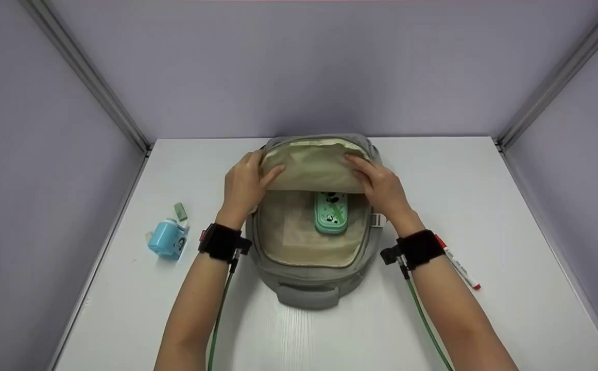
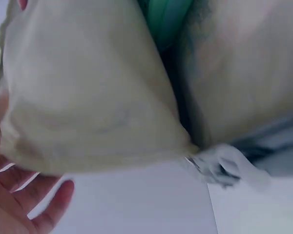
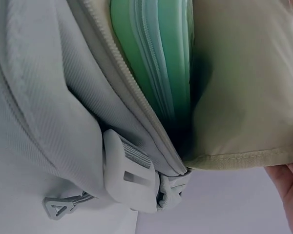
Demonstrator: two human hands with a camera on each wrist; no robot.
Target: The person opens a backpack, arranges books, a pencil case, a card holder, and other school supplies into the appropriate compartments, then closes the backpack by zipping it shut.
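Backpack [image 1: 306, 288]: grey fabric, lying flat at the table [image 1: 510, 206] centre, main compartment unzipped, grab handle toward the person. The shell is soft and judged light; it will sag and fold rather than hold a shape, so it is best taken by the handle or the stiffer zip rim.

Flap [image 1: 311, 170]: the beige-lined front panel, folded back toward the far end and covering the upper part of the opening. The lining looks thin, limp and somewhat slick. The left wrist view shows it bunched into a loose fold [image 2: 88, 97]; the right wrist view shows its hemmed edge [image 3: 244, 158] beside a grey buckle [image 3: 129, 178].

Left hand [image 1: 244, 185]: at the flap's left edge, thumb over the lining, fingers curled round the rim; it grips the flap.

Right hand [image 1: 381, 185]: on the flap's right side, fingers laid across the lining with the tips bent over it. The grip appears to pinch the fabric, though the underside is hidden.

Case [image 1: 331, 212]: green, with panda print, lying inside the compartment just below the flap edge, partly under it. It looks rigid and smooth, with a zip along its side [image 3: 156, 68].

Sharpener [image 1: 167, 239]: blue, on the table well left of the backpack.

Marker [image 1: 461, 268]: white with red ends, on the table beside the right wrist.

Eraser [image 1: 181, 211]: small, green, just beyond the sharpener.
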